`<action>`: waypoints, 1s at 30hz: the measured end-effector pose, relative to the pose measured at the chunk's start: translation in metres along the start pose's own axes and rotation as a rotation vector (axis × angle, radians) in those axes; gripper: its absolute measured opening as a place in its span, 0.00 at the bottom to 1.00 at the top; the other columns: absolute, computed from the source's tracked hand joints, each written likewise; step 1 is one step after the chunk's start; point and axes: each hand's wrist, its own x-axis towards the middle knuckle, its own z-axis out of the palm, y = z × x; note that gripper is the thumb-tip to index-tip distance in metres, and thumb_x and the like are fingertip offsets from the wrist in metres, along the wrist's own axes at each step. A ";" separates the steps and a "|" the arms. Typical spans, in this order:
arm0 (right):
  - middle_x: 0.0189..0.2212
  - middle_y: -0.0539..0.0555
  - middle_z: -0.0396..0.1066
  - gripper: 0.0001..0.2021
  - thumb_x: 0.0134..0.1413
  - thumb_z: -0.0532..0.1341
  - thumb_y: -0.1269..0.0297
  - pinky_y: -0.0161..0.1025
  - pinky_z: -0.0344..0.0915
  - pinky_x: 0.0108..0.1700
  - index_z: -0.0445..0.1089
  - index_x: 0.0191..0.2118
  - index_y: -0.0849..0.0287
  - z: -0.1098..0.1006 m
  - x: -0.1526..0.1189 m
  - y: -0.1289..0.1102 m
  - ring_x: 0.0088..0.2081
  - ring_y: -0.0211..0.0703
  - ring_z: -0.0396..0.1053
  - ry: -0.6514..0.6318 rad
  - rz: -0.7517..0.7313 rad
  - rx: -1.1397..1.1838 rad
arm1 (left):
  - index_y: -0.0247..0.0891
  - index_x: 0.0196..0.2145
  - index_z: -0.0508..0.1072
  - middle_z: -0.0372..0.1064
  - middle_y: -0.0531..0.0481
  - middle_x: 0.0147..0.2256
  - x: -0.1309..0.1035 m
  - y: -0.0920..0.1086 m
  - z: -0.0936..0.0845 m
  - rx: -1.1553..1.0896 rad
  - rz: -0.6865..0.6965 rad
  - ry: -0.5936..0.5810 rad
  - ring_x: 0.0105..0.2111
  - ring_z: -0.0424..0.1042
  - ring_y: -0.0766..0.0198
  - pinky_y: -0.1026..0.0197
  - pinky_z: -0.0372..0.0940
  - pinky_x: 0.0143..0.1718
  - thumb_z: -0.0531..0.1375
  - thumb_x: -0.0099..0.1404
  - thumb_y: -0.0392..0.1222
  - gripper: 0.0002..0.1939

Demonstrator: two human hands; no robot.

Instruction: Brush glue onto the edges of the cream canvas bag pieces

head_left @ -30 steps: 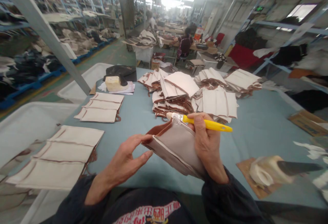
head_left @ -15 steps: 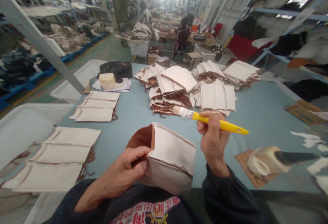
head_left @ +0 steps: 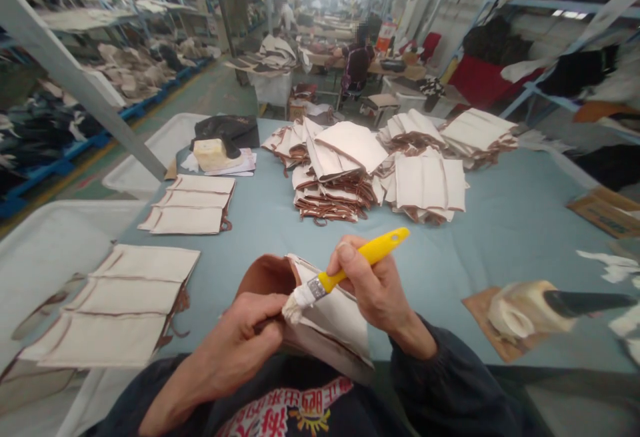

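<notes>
A cream fabric piece with a brown inside (head_left: 333, 304) is held near my body, its opening at the upper left. My left hand (head_left: 245, 334) is closed on its left edge, thumb and fingers pinching it. In my right hand (head_left: 373, 284) is a brush with a yellow handle (head_left: 385, 245), gripped by closed fingers. Its pale bristles touch the piece's edge, right beside my left fingertips. Part of the piece is hidden behind the brush and my right hand.
Stacks of cream pieces (head_left: 345, 150) lie at the back of the blue-green table (head_left: 250, 224). More rest at left (head_left: 120, 300). A container with a black handle (head_left: 530, 310) stands on brown board at right. A person (head_left: 357, 64) sits beyond.
My right hand has moved left and down, bringing the bristles onto the piece's edge, and the brush handle now points up to the right. The piece is tilted lower in my left hand.
</notes>
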 end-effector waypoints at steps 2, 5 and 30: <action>0.16 0.41 0.53 0.25 0.67 0.61 0.41 0.31 0.46 0.18 0.69 0.27 0.57 0.005 0.005 0.001 0.17 0.30 0.47 -0.008 -0.028 0.010 | 0.37 0.26 0.71 0.67 0.56 0.26 -0.001 -0.001 0.003 -0.012 0.008 0.034 0.28 0.63 0.66 0.64 0.58 0.31 0.50 0.59 0.33 0.11; 0.15 0.40 0.51 0.25 0.65 0.63 0.40 0.31 0.44 0.17 0.68 0.26 0.56 0.008 0.009 -0.004 0.16 0.30 0.45 0.095 -0.102 0.034 | 0.37 0.25 0.71 0.65 0.56 0.24 -0.003 -0.003 0.003 -0.064 -0.002 0.115 0.27 0.61 0.66 0.65 0.57 0.29 0.51 0.58 0.34 0.10; 0.17 0.42 0.59 0.22 0.67 0.65 0.46 0.29 0.44 0.15 0.71 0.27 0.56 0.005 0.010 0.000 0.15 0.30 0.50 0.367 -0.419 -0.082 | 0.38 0.34 0.72 0.72 0.55 0.29 -0.001 0.000 -0.002 -0.455 -0.188 0.205 0.31 0.68 0.64 0.65 0.62 0.35 0.65 0.61 0.44 0.08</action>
